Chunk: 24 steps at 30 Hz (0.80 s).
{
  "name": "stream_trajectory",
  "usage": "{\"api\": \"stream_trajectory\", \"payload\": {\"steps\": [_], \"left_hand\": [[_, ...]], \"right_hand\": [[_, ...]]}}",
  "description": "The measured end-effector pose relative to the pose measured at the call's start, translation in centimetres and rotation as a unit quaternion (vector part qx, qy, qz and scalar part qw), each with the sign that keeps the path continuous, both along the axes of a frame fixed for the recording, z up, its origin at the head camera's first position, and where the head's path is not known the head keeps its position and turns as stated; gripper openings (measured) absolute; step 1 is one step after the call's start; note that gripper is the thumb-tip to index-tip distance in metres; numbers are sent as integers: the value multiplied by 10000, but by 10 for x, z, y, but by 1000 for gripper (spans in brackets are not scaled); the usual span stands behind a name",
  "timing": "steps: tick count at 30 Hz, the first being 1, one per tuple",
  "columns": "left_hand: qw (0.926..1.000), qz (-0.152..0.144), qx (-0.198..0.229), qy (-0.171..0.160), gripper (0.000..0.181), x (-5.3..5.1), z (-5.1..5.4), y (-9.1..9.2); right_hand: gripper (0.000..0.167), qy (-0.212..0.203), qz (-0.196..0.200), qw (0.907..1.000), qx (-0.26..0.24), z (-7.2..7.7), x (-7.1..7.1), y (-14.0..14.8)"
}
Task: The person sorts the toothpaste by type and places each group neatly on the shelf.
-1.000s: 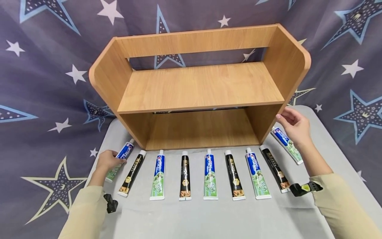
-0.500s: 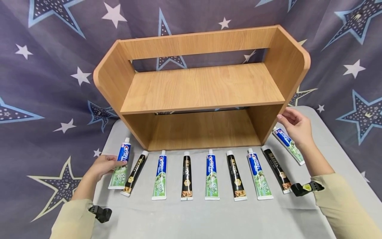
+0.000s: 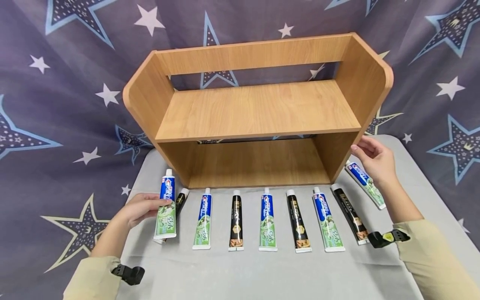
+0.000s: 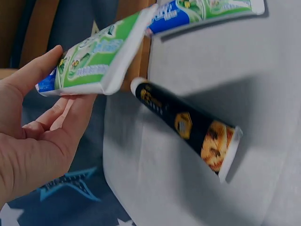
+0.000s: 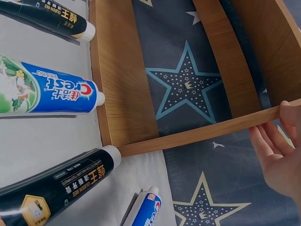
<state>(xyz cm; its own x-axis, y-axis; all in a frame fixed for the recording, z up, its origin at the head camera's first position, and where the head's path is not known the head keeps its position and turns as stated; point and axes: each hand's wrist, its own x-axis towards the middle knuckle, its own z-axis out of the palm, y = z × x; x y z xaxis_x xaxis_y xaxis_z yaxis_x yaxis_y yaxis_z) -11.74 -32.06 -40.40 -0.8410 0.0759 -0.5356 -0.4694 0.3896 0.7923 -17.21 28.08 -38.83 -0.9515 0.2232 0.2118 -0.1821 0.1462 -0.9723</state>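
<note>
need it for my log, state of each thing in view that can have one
Held Crest tube: raised, capped
Left hand: holding that tube
Wooden shelf: standing upright
Right hand: gripping shelf's side edge
Four black tubes: lying down, capped
Four other Crest tubes: lying down, capped

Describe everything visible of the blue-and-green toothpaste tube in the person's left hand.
The blue-and-green toothpaste tube looks plastic, with a white cap, Crest lettering on blue, a leafy print on green and a flat white end. The bare left hand pinches it above the grey table, cap end away from the person, near the light-brown wooden shelf. It overlaps a slim black toothpaste tube in the head view; the left wrist view shows them apart.
</note>
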Motion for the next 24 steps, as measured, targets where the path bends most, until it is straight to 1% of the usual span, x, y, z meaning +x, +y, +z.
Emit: {"api": "stream_trajectory", "payload": {"steps": [5,9,12,17,22,24], "left_hand": [[9998,-143,-48,-96,57,-1,7,16],[9995,-268,16,-162,56,-4,12,25],[9989,-386,201,-178,51,-6,14,29],[9976,-373,546,-230,44,-10,19,35],[9964,-325,724,-295,50,-15,27,44],[9959,-371,761,-319,52,-16,30,49]], "right_hand": [[29,99,73,9997,-226,0,0,-1],[29,78,82,9998,-163,0,0,-2],[29,48,76,9999,-103,1,1,-3],[29,58,108,9997,-199,1,0,-4],[31,135,159,9993,-300,1,-1,-2],[31,113,168,9991,-368,1,-1,0]]}}
